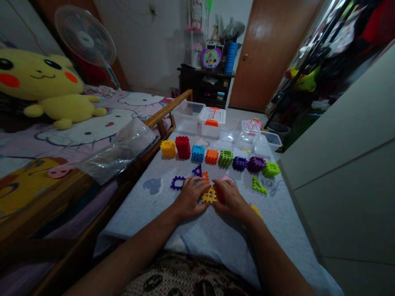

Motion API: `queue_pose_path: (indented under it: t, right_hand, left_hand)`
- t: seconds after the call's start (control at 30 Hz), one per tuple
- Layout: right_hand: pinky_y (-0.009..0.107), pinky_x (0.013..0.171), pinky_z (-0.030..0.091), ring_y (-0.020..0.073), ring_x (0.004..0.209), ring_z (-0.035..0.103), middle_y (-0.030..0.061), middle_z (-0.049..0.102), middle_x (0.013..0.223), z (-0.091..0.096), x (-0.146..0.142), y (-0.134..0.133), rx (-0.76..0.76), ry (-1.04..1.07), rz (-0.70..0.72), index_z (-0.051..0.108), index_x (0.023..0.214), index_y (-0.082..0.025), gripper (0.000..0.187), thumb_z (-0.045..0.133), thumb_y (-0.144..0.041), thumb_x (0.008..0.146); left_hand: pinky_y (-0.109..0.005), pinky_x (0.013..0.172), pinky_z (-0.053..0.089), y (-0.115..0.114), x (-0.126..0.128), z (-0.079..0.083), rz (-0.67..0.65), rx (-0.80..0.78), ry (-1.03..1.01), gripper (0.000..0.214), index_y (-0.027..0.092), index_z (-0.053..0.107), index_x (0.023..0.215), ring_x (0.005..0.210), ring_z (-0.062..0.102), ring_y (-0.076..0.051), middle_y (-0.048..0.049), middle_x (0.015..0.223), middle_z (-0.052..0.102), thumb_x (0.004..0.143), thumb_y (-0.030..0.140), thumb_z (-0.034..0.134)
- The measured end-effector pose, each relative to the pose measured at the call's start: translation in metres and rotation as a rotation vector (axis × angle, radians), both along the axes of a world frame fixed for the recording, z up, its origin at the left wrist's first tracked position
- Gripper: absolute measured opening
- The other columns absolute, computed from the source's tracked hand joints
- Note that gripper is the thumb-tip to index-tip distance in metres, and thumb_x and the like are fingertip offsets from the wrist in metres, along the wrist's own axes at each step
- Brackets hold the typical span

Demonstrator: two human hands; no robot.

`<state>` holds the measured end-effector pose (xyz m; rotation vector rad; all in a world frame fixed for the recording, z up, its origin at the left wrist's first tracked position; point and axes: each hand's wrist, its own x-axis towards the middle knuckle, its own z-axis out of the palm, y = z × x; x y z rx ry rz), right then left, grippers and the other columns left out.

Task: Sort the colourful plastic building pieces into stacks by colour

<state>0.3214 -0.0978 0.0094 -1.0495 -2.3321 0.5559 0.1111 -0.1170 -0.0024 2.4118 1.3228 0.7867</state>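
Between my hands, low over the table, is a yellow square building tile (209,196) with notched edges and a window grid. My left hand (191,195) grips its left side, while my right hand (230,196) closes on its right side. Red plastic shows under my right fingers, partly hidden. Just beyond my left hand lie a purple square frame tile (177,183), a purple triangle tile (196,170) and an orange tile (205,176). To the right of my right hand are a green A-shaped tile (259,186) and a yellow piece (256,211) partly behind my forearm.
Stacks of notched tiles stand in a row across the cloth-covered table (148,213), including a tall red stack (183,147) and a yellow stack (168,149). Behind them are clear plastic boxes (188,117). A wooden bed rail (166,111) borders the left, a pale cabinet (345,164) the right.
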Motion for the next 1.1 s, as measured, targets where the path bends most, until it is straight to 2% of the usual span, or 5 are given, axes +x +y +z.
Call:
queue_pose_path:
  t: [0.17, 0.37, 0.53, 0.73, 1.1]
  right_hand:
    - [0.04, 0.084, 0.05, 0.0237, 0.095, 0.063, 0.011, 0.066, 0.107, 0.024, 0.046, 0.009, -0.101, 0.03, -0.218, 0.057, 0.118, -0.019, 0.036, 0.058, -0.028, 0.084]
    - [0.033, 0.074, 0.047, 0.0208, 0.082, 0.061, 0.008, 0.066, 0.093, 0.043, 0.096, -0.013, -0.288, -0.308, -0.366, 0.062, 0.092, -0.018, 0.019, 0.063, -0.029, 0.077]
    - [0.031, 0.07, 0.045, 0.0202, 0.079, 0.058, 0.0074, 0.064, 0.089, 0.041, 0.097, -0.036, -0.378, -0.411, -0.372, 0.062, 0.089, -0.018, 0.018, 0.065, -0.023, 0.071]
    - [0.028, 0.064, 0.044, 0.0173, 0.071, 0.057, 0.0024, 0.062, 0.082, 0.035, 0.095, -0.032, -0.509, -0.267, -0.338, 0.06, 0.111, -0.018, 0.042, 0.065, -0.02, 0.07]
    - [0.024, 0.054, 0.035, 0.0114, 0.061, 0.046, -0.0035, 0.051, 0.071, 0.042, 0.08, -0.014, -0.579, 0.037, -0.212, 0.056, 0.087, -0.02, 0.012, 0.059, -0.017, 0.075]
  left_hand:
    - [-0.052, 0.109, 0.023, -0.002, -0.001, 0.004, 0.018, 0.0, 0.022, 0.049, 0.02, 0.06, 0.116, 0.118, 0.048, -0.029, -0.0071, 0.119, 0.066, 0.07, 0.031, 0.071]
    - [-0.052, 0.108, 0.021, -0.005, -0.005, 0.008, 0.058, -0.01, 0.063, 0.047, 0.023, 0.059, 0.115, 0.114, 0.049, -0.03, -0.0058, 0.113, 0.066, 0.069, 0.027, 0.068]
    - [-0.052, 0.108, 0.022, -0.005, -0.006, 0.006, 0.049, -0.004, 0.106, 0.047, 0.023, 0.058, 0.117, 0.113, 0.049, -0.029, -0.006, 0.113, 0.064, 0.071, 0.027, 0.066]
    - [-0.054, 0.11, 0.019, -0.005, -0.007, 0.004, 0.049, -0.021, 0.134, 0.054, 0.022, 0.055, 0.125, 0.118, 0.045, -0.032, -0.0073, 0.118, 0.063, 0.072, 0.03, 0.066]
    - [-0.049, 0.103, 0.029, -0.003, -0.008, 0.005, 0.02, -0.048, 0.098, 0.056, 0.023, 0.055, 0.125, 0.115, 0.047, -0.031, -0.0072, 0.115, 0.063, 0.072, 0.033, 0.07]
